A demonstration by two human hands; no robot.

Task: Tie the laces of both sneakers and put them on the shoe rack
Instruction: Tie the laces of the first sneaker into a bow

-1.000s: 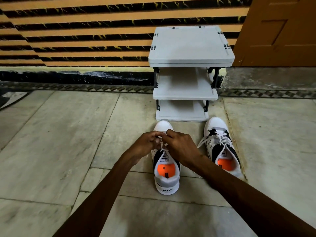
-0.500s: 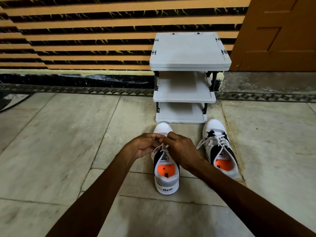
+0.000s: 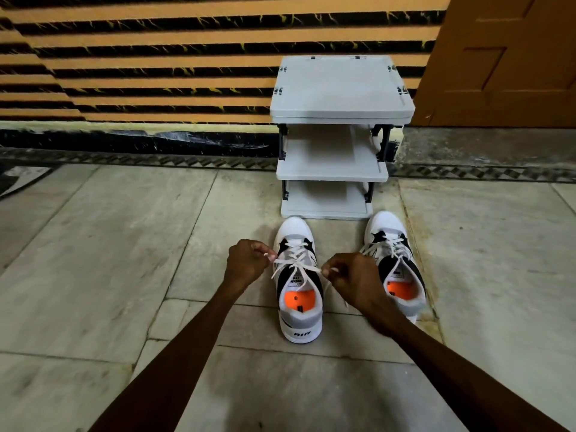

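Two white-and-black sneakers with orange insoles stand on the floor, toes toward a grey three-shelf shoe rack (image 3: 341, 88). The left sneaker (image 3: 300, 322) is between my hands. My left hand (image 3: 246, 265) pinches one white lace end to the shoe's left. My right hand (image 3: 353, 280) pinches the other lace end to its right, and the laces (image 3: 296, 265) stretch taut across the tongue. The right sneaker (image 3: 397, 266) sits beside it, partly behind my right hand, its laces lying loose. All the rack's shelves are bare.
The floor is pale stone tile (image 3: 109, 275). A striped orange-and-black wall (image 3: 156, 57) runs behind the rack, and a brown door (image 3: 505, 57) stands at the right. A dark mat corner (image 3: 21, 179) shows at far left.
My hands were together over the left sneaker's laces; now they have pulled apart sideways, each drawing a lace end outward. The camera view has shifted slightly closer.
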